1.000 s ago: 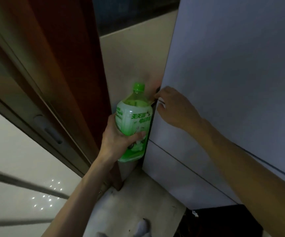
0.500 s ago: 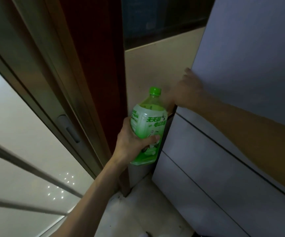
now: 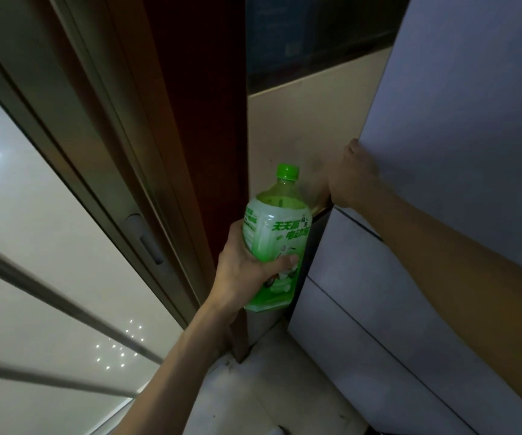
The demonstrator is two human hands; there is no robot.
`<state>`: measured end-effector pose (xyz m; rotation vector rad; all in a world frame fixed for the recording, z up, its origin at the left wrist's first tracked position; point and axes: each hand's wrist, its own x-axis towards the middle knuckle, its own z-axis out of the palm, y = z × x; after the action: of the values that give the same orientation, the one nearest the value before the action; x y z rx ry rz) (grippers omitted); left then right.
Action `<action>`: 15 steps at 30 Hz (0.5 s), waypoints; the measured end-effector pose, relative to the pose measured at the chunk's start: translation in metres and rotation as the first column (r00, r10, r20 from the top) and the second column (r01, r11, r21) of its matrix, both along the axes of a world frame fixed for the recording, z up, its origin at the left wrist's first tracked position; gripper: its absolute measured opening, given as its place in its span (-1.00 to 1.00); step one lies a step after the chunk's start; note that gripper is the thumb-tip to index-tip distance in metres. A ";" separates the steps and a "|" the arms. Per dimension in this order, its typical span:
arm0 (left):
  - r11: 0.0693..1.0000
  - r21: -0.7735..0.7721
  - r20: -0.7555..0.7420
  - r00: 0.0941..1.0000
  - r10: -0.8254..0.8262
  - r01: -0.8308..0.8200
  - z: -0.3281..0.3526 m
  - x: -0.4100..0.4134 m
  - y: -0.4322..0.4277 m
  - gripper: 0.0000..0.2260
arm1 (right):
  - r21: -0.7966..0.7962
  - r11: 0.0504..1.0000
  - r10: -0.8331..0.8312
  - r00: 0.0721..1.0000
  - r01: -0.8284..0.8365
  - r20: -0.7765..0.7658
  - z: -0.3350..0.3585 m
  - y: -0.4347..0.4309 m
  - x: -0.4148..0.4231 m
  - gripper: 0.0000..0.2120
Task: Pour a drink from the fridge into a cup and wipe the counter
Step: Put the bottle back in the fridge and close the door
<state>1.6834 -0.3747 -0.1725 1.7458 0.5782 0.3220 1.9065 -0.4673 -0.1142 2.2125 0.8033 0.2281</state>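
While your left hand (image 3: 247,273) wraps the upright bottle (image 3: 277,237), your right hand (image 3: 352,180), grip unclear, touches the door (image 3: 460,127) just right.

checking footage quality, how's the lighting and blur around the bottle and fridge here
Head view: dim overall; fridge door flat grey; green bottle label legible in the left hand; glare specks on the glossy panel at left; wide-angle bends edges.

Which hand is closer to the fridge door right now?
Right. The right hand is on the left edge of the fridge door; the left hand grips the green bottle off to the door's left.
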 end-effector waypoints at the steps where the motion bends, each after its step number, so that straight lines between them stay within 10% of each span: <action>1: 1.000 0.001 0.001 1.000 -0.001 0.001 0.000 -0.002 0.002 -0.17 | 0.032 0.999 0.009 1.000 -0.009 -0.003 -0.003 0.001 -0.001 -0.75; 15: 0.962 -0.004 0.025 0.962 -0.273 0.273 -0.006 -0.055 0.066 -0.18 | 0.636 0.759 0.019 0.972 0.138 -0.234 -0.031 0.010 -0.124 -0.59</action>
<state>1.6284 -0.3089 -0.1788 1.7859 0.3138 0.1462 1.7826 -0.4569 -0.1449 2.9682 0.8599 0.2515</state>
